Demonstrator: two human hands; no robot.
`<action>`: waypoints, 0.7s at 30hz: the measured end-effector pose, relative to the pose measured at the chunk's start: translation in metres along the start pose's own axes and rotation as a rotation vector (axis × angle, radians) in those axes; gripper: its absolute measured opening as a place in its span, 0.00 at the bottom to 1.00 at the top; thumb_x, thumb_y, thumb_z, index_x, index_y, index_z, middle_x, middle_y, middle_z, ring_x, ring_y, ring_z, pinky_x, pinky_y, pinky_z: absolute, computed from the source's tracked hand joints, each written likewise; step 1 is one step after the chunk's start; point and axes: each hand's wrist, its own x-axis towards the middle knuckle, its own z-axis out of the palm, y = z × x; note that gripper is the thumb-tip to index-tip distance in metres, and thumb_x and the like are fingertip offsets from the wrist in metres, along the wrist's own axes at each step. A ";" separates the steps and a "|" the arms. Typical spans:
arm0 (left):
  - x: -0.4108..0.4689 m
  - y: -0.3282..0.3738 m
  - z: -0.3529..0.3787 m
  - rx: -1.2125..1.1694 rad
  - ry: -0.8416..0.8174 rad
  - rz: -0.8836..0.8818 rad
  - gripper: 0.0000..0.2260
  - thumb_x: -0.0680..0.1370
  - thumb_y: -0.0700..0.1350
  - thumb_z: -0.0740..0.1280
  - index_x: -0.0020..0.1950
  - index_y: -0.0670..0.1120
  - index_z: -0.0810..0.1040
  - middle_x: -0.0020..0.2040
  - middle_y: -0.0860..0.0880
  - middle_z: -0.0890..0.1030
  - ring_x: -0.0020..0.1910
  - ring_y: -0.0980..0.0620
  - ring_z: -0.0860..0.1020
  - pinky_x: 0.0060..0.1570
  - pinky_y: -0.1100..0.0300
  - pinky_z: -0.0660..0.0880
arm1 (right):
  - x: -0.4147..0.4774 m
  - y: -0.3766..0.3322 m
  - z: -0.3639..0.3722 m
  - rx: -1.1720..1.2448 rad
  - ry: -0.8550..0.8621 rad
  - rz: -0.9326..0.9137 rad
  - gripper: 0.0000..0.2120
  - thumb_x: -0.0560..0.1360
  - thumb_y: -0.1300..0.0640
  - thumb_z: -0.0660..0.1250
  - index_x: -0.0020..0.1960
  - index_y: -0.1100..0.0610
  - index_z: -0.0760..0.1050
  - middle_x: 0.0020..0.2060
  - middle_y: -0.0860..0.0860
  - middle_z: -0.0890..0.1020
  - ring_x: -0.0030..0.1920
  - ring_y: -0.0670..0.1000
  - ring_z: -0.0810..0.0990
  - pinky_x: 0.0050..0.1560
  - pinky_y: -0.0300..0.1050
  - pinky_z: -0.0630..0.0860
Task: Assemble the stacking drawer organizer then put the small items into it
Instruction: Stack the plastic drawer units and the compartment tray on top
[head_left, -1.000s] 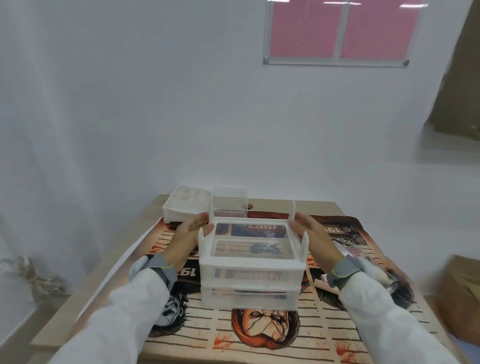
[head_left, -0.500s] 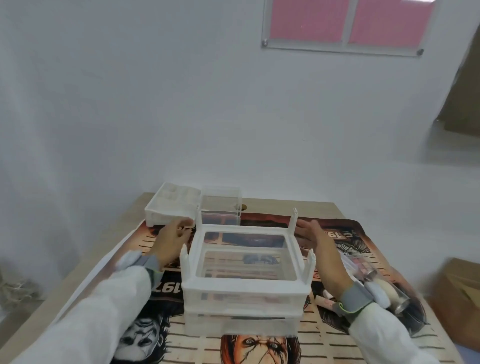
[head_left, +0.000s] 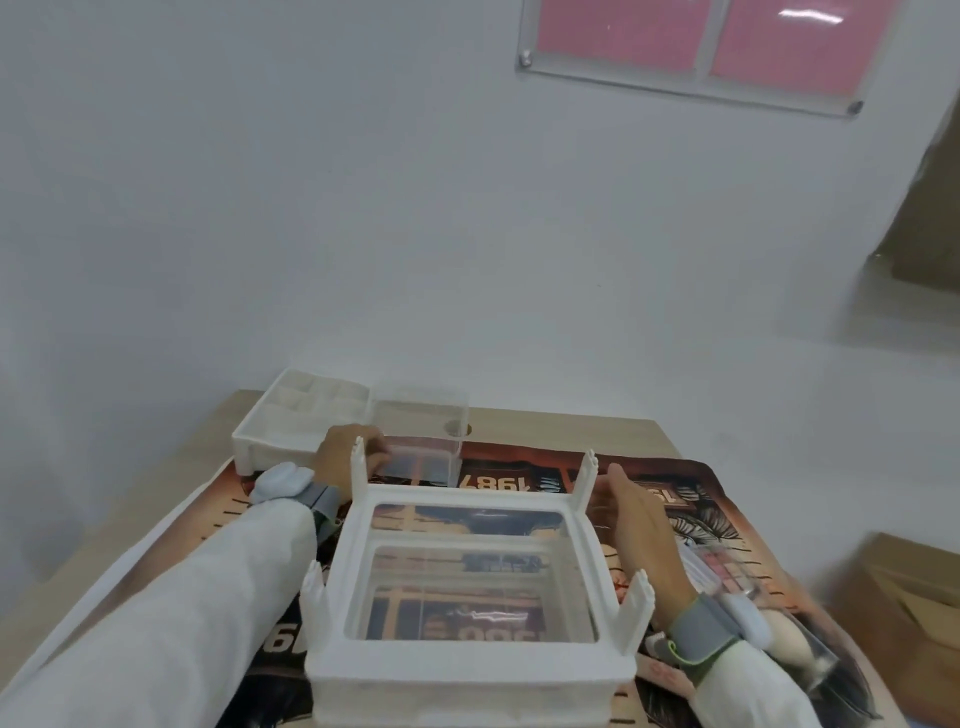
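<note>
At lower centre of the frame, upright on a horror-print mat (head_left: 719, 512): white plastic stacking frame (head_left: 470, 670), square, with a forked post rising at each of its four corners. Clear drawers seated inside it, one below the other (mat print visible straight through them).

Beside the stack's far-left post: left hand (head_left: 340, 452), stretched up-frame to a clear plastic drawer box (head_left: 423, 441) standing apart from the stack, behind it. Fingers bent against that box's near-left corner and partly hidden by the post; cannot tell whether gripping or only touching.

Right of the stack: right hand (head_left: 641, 530), flat, fingers straight and together, holding nothing, just beside the stacking frame's right wall. Contact with the wall not clear.

Just left of the clear box, at the far-left corner of the light wooden table (head_left: 571, 431): white divided plastic tray (head_left: 291, 421). At lower right, on the mat just past the right wrist: clear bag of small items (head_left: 727, 571), contents blurred. Grey bands on both wrists, white sleeves below them. Off the table at the right edge, a brown cardboard box (head_left: 898, 597). On the white wall at upper right, a pink-paned panel (head_left: 691, 47).
</note>
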 end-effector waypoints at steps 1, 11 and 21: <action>-0.004 0.006 -0.008 0.027 0.025 0.026 0.03 0.78 0.38 0.72 0.50 0.41 0.85 0.44 0.49 0.84 0.34 0.60 0.78 0.43 0.66 0.75 | -0.001 -0.001 -0.001 -0.007 0.006 0.004 0.26 0.87 0.49 0.51 0.47 0.59 0.84 0.39 0.50 0.89 0.42 0.50 0.87 0.39 0.37 0.79; -0.069 0.080 -0.152 -0.197 0.228 0.266 0.06 0.77 0.44 0.74 0.50 0.48 0.79 0.46 0.55 0.81 0.39 0.56 0.79 0.41 0.67 0.75 | -0.018 -0.062 -0.028 0.155 0.106 -0.088 0.20 0.87 0.51 0.54 0.53 0.63 0.81 0.45 0.58 0.88 0.39 0.56 0.84 0.41 0.50 0.80; -0.173 0.114 -0.178 -0.244 0.156 0.470 0.04 0.74 0.43 0.62 0.46 0.46 0.75 0.41 0.48 0.78 0.39 0.52 0.75 0.42 0.63 0.72 | -0.066 -0.131 -0.027 0.394 -0.214 -0.060 0.29 0.83 0.35 0.53 0.69 0.56 0.74 0.59 0.57 0.85 0.45 0.61 0.87 0.38 0.49 0.82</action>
